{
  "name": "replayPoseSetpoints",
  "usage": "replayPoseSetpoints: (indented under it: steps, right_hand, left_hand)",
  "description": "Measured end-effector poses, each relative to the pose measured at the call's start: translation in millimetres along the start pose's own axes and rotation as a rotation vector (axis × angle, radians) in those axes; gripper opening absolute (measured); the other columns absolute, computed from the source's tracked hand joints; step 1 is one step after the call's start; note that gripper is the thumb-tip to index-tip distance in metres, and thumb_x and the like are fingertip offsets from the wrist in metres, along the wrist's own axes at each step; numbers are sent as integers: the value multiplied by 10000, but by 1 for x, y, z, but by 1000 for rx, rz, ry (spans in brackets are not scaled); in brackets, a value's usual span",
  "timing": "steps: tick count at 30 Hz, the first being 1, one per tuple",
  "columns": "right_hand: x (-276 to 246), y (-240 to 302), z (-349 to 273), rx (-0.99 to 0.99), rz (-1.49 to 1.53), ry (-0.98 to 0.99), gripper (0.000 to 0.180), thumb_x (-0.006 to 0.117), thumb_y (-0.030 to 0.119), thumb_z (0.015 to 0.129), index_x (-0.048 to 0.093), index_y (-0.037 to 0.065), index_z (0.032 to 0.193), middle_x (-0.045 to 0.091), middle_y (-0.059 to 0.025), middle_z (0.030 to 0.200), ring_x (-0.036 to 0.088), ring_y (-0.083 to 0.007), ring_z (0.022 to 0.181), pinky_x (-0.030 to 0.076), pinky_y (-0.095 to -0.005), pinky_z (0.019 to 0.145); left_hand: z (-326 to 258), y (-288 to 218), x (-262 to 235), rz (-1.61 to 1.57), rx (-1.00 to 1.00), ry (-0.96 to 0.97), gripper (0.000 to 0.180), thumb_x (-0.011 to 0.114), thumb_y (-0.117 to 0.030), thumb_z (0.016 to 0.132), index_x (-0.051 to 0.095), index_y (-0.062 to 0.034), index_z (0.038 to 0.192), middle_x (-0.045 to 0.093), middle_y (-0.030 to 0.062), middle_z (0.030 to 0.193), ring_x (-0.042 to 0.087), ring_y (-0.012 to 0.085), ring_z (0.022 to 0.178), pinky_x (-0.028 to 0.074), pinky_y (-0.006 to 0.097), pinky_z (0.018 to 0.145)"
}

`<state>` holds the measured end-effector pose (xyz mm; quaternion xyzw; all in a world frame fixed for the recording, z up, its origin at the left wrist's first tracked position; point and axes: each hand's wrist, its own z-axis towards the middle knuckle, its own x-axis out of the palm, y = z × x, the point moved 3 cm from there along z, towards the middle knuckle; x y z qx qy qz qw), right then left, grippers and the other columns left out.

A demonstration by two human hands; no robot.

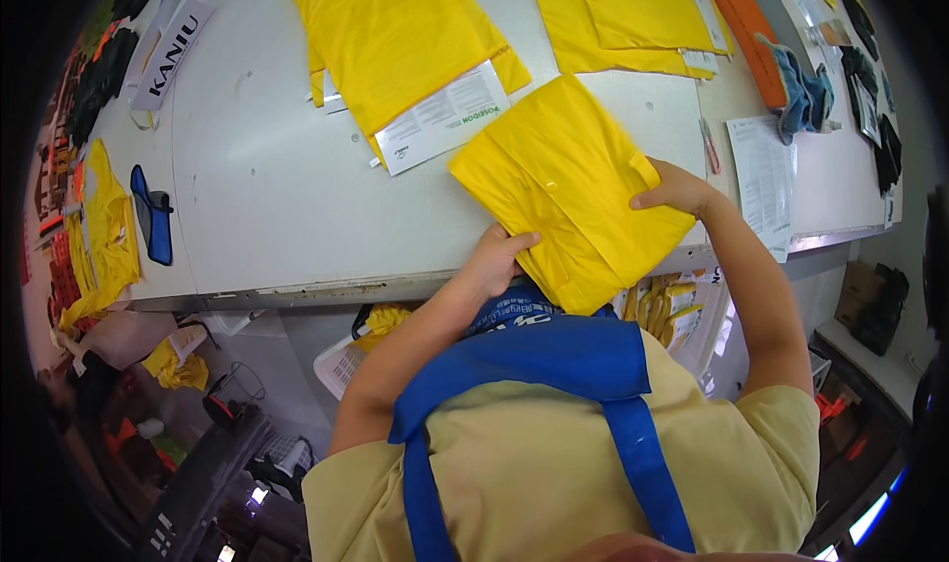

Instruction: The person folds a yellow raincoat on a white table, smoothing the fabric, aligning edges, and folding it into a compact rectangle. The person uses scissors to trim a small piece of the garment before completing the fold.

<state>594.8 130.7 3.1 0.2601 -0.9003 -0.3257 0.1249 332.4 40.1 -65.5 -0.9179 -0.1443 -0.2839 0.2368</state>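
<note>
Between my two hands, tilted over the front edge of the table point(267, 206), is a folded yellow garment point(568, 181) of smooth, thin fabric. My left hand point(502, 256) grips its lower left edge, thumb on top and fingers underneath. On the opposite edge my right hand point(674, 188) is closed the same way, with its thumb pressed on the fabric. Just beyond it lies a stack of folded yellow garments point(395, 43), with a printed white sheet point(447, 117) sticking out. Another yellow stack point(633, 18) lies further right.
Right of my hands are small red-handled snips point(711, 149), paper sheets point(761, 181) and an orange box point(746, 33) with a blue cloth point(806, 92). At left are a white box point(175, 43), a blue-and-black pouch point(151, 216) and loose yellow garments point(107, 236). White crates point(339, 366) stand below the table edge.
</note>
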Motion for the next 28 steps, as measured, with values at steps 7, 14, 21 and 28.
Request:
replayPoseSetpoints:
  steps: [7, 14, 21, 28]
  right_hand:
    - [82, 4, -13, -316, -982, -602, 506, 589, 74, 728, 451, 6, 1210, 574, -198, 989, 579, -380, 888, 477, -438, 802]
    - [151, 3, -21, -333, -1115, -644, 1130, 790, 508, 562, 268, -134, 1333, 410, -272, 1252, 457, -402, 1049, 365, -468, 913]
    - [116, -8, 3, -155, -932, -684, 962, 781, 247, 599, 267, -70, 1348, 480, -274, 1221, 507, -419, 1088, 425, -444, 911]
    - [70, 11, -2, -103, -559, -559, 831, 721, 133, 636, 311, 72, 1356, 569, -231, 1181, 573, -384, 1063, 460, -422, 907]
  left_hand:
    - [10, 15, 15, 256, 346, -185, 391, 567, 23, 826, 492, 26, 1210, 583, 113, 1173, 585, 237, 1056, 486, 354, 888]
    - [-6, 8, 25, 167, 109, -70, 280, 535, -35, 873, 543, -6, 1151, 625, 86, 1026, 632, 210, 892, 531, 304, 692]
    - [1, -22, 0, 1049, 727, -64, 245, 633, -219, 803, 634, -9, 929, 641, 145, 834, 618, 250, 729, 487, 373, 676]
    - [-5, -167, -111, 949, 684, -1090, 858, 751, -219, 745, 234, 5, 1392, 260, 190, 1423, 268, 367, 1302, 265, 418, 1078]
